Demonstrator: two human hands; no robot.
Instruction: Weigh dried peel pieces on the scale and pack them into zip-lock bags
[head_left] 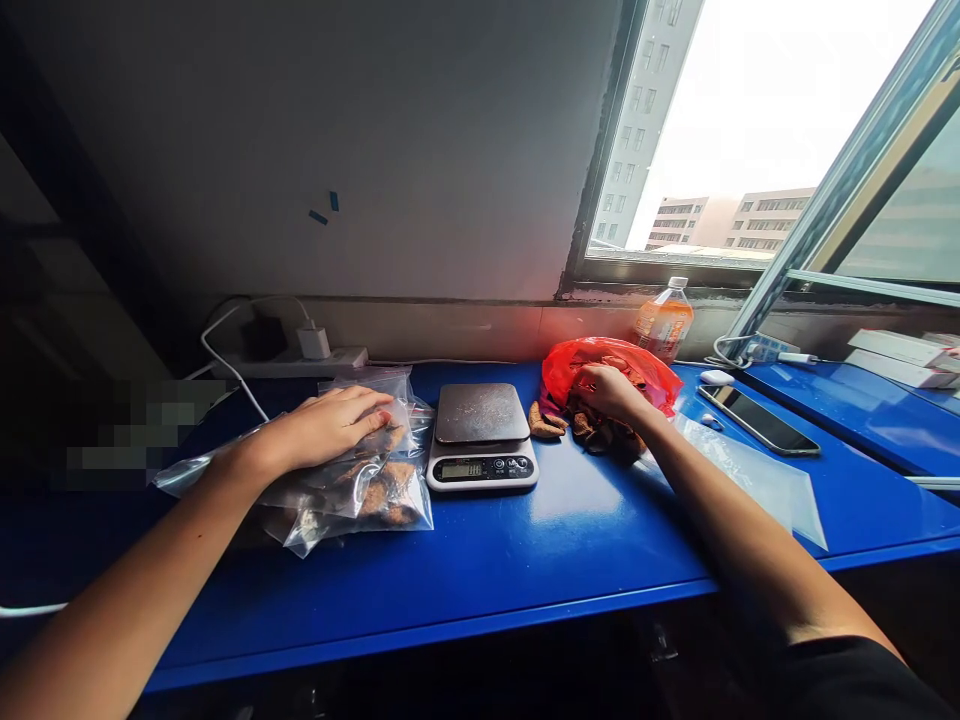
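My left hand [330, 428] lies with fingers stretched out over clear zip bags [322, 515], some of which hold brown dried pieces [390, 495]. To its right stands a digital kitchen scale [482, 430] with a bare metal platform and a lit display. My right hand [609, 388] reaches into the mouth of a red plastic bag [660, 370]. Its fingers are bent down among brown dried pieces [596, 430] that spill out onto the table; the fingertips are hidden. A few paler pieces [546, 422] lie between the scale and the red bag.
A blue table [480, 580] carries everything. Behind the red bag stands an orange drink bottle [667, 318]. Flat clear bags [765, 485], a phone [759, 418] and an earphone case [716, 378] lie at right. A power strip [345, 358] with a white charger runs along the wall.
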